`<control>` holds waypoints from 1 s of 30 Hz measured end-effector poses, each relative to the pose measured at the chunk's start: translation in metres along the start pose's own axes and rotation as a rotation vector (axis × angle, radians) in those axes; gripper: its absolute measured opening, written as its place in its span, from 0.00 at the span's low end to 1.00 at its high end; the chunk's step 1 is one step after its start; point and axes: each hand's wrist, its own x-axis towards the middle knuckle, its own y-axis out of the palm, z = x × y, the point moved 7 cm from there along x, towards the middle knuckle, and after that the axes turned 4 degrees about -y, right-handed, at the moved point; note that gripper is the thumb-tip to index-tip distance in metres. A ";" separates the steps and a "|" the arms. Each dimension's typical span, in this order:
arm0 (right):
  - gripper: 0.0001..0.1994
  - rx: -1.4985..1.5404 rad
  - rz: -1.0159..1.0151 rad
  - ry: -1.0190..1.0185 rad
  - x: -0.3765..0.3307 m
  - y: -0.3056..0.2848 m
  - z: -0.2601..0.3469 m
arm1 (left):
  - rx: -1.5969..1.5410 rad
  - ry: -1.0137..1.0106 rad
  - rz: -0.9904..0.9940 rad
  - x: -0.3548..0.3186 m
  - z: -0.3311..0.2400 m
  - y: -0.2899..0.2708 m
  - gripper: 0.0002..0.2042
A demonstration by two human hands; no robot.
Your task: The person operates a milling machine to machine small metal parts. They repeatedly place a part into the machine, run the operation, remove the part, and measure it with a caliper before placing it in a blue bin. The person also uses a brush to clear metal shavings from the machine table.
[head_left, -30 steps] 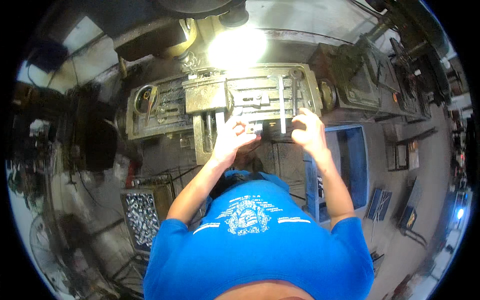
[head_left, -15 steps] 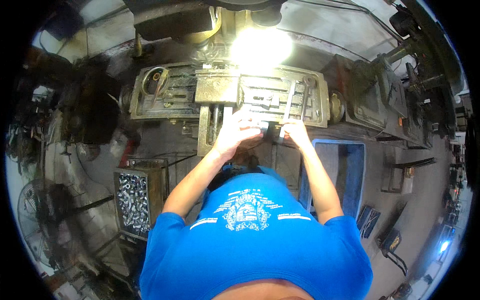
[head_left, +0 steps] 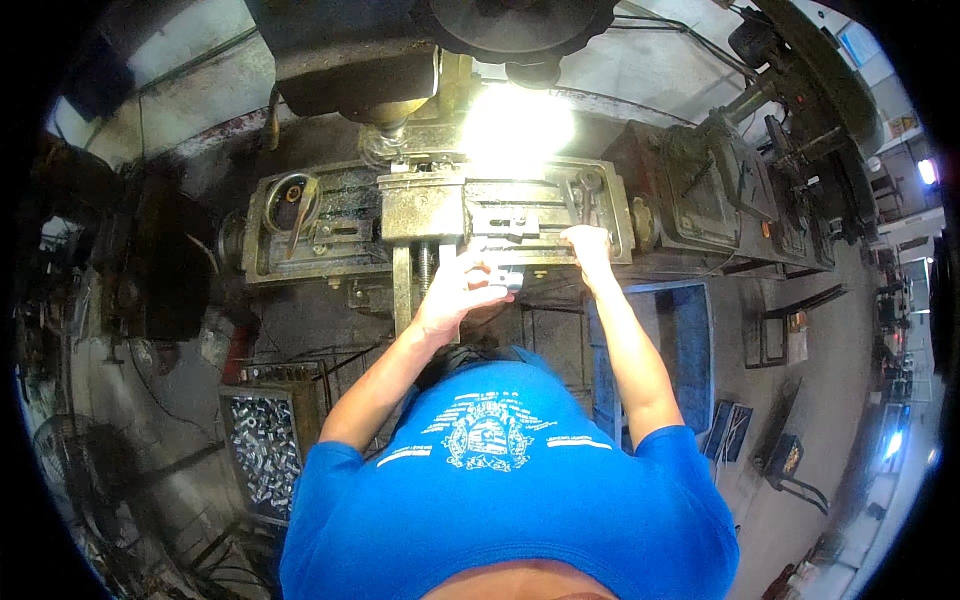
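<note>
A small shiny cylindrical metal part point(head_left: 508, 281) sits between the thumb and fingers of my left hand point(head_left: 458, 292), in front of the machine table's near edge. My right hand point(head_left: 588, 246) is curled at the right part of the slotted machine table point(head_left: 365, 262), by the near end of a narrow flat metal bar point(head_left: 571, 203). Beside that bar lies a wrench point(head_left: 589, 190). A heavy vise point(head_left: 424, 208) stands on the table left of a small clamp block point(head_left: 507, 224). The fingertips of my right hand are partly hidden.
A handled metal ring point(head_left: 292, 204) lies on the table's left end. Below left, a bin point(head_left: 298, 425) holds many small metal parts. A blue crate point(head_left: 697, 350) stands below right. A bright lamp point(head_left: 518, 122) shines behind the table, and a machine head point(head_left: 350, 60) hangs above it.
My right hand has set the flat bar farther in on the table, near the wrench. My left hand still holds the metal part, now in plainer sight. The whole view has shifted slightly.
</note>
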 end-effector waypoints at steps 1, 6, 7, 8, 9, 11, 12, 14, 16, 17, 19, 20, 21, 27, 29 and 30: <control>0.06 -0.116 -0.008 -0.246 -0.002 0.004 0.036 | 0.002 -0.009 0.001 -0.002 -0.001 -0.001 0.14; 0.13 0.236 -0.012 0.002 -0.057 -0.043 0.077 | 0.024 -0.011 0.036 -0.005 -0.010 0.002 0.15; 0.15 0.273 0.024 -0.012 -0.065 -0.044 0.087 | 0.023 0.008 0.044 -0.007 -0.010 0.003 0.14; 0.18 0.188 0.061 -0.054 -0.065 -0.046 0.100 | -0.004 0.003 0.048 -0.004 -0.008 0.002 0.15; 0.21 0.006 0.037 -0.155 -0.065 -0.050 0.121 | 0.013 -0.024 0.048 -0.005 -0.008 0.004 0.17; 0.23 -0.146 0.101 -0.199 -0.064 -0.054 0.130 | 0.019 -0.032 0.082 -0.006 -0.011 0.010 0.18; 0.24 -0.188 0.158 -0.201 -0.066 -0.055 0.132 | 0.036 -0.008 0.090 -0.004 -0.010 0.009 0.18; 0.26 -0.268 0.278 -0.209 -0.071 -0.054 0.136 | 0.031 -0.046 0.067 -0.007 -0.005 0.008 0.18; 0.27 -0.238 0.361 -0.213 -0.072 -0.050 0.160 | 0.024 -0.059 0.068 -0.009 0.001 0.008 0.18; 0.27 -0.221 0.405 -0.215 -0.072 -0.048 0.175 | 0.028 -0.049 0.071 -0.011 0.004 0.009 0.18; 0.27 -0.350 0.492 -0.238 -0.071 -0.042 0.199 | 0.037 -0.058 0.052 -0.015 0.008 0.011 0.17; 0.27 -0.381 0.532 -0.229 -0.073 -0.039 0.206 | 0.040 -0.077 0.028 -0.018 0.008 0.012 0.17; 0.26 -0.408 0.572 -0.223 -0.074 -0.033 0.208 | 0.048 -0.095 0.001 -0.022 0.009 0.011 0.17; 0.20 -0.473 0.661 -0.510 -0.080 -0.016 0.233 | 0.006 -0.093 -0.077 -0.039 0.016 0.005 0.16; 0.19 -0.467 0.656 -0.559 -0.083 -0.010 0.238 | 0.025 -0.102 -0.094 -0.043 0.017 0.003 0.15; 0.19 -0.467 0.663 -0.575 -0.083 -0.008 0.239 | 0.036 -0.102 -0.101 -0.044 0.017 0.003 0.15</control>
